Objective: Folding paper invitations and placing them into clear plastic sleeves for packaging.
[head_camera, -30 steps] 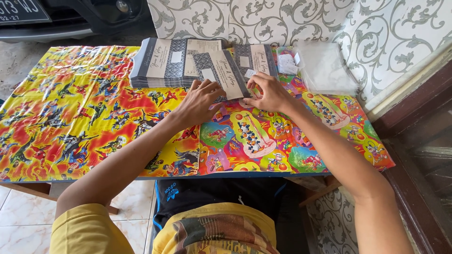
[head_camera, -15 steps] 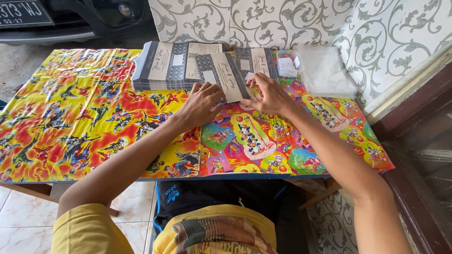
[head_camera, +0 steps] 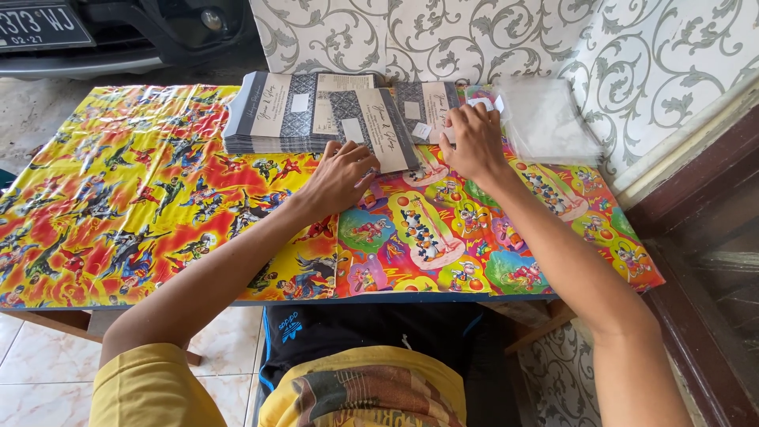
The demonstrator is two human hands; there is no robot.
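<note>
Little has moved since the earlier frames: both hands stay on the same grey booklet, the right one now a touch farther up toward the wall.

Nearest the camera, the person's yellow sleeve (head_camera: 150, 387) and a patterned cloth on the lap (head_camera: 371, 395) fill the lower edge. Beyond them lies the surface (head_camera: 118, 229), covered with a bright cartoon-printed sheet, yellow and red on the left and multicoloured on the right.

The left hand (head_camera: 341, 175) rests with curled fingers, its fingertips pressing down on the near edge of a grey patterned booklet (head_camera: 378, 130) that lies tilted on the surface. The right hand (head_camera: 473, 142) lies flat with fingers slightly spread, its fingertips on the booklet's right side, next to a small white label (head_camera: 421, 130); whether it pinches the label cannot be told.

Just left of the booklet, and partly under it, sits a stack of like grey booklets (head_camera: 273, 119). To the right, near the right hand, lies a pile of clear plastic sleeves (head_camera: 549, 122). Behind stands a wall with a grey scroll pattern (head_camera: 474, 39), and at far left a dark car bumper (head_camera: 118, 35).
</note>
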